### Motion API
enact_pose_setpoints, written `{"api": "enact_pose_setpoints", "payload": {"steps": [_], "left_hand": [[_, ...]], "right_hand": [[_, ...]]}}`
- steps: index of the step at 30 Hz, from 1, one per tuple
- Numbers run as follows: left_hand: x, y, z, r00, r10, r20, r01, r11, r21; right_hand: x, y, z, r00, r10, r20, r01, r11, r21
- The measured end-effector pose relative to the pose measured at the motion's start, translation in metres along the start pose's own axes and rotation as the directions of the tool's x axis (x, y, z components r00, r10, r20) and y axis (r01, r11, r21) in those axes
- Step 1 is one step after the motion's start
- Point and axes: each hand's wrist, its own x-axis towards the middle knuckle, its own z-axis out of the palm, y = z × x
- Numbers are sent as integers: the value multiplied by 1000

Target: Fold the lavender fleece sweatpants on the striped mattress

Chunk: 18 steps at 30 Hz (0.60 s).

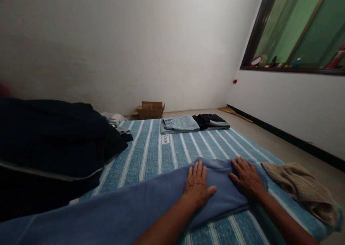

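Observation:
A blue garment [151,196], which looks like long trousers laid lengthwise, stretches across the striped bedsheet [132,153] from the lower left toward the right. My left hand [198,185] lies flat on it, fingers spread and pointing away from me. Farther right, my right hand [246,176] rests palm down near its ribbed end, with the fingers apart. Neither hand grips the cloth. The garment's left end runs out of the frame.
Dark clothes [54,137] are heaped on the left. Folded light jeans [180,123] and a folded black garment [211,121] lie at the bed's far edge. A beige knitted cloth [299,184] is at right. Beyond the bed are a cardboard box [151,110] and a window [299,29].

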Motion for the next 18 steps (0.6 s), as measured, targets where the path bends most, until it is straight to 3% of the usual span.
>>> {"api": "enact_pose_setpoints", "payload": {"steps": [4, 9, 13, 18], "left_hand": [[-8, -1, -5, 999, -23, 37, 24, 1000, -15], [-12, 0, -11, 993, -55, 101, 58, 998, -30], [-16, 3, -15, 993, -25, 114, 35, 996, -84], [-21, 6, -20, 989, 23, 143, -5, 992, -125]], "right_hand": [[11, -34, -14, 990, -136, -47, 140, 986, 88], [31, -92, -22, 944, -330, -12, 320, 906, 278], [38, -115, -14, 931, -362, 58, 310, 862, 400], [33, -114, 4, 938, -333, 93, 256, 850, 461]]}}
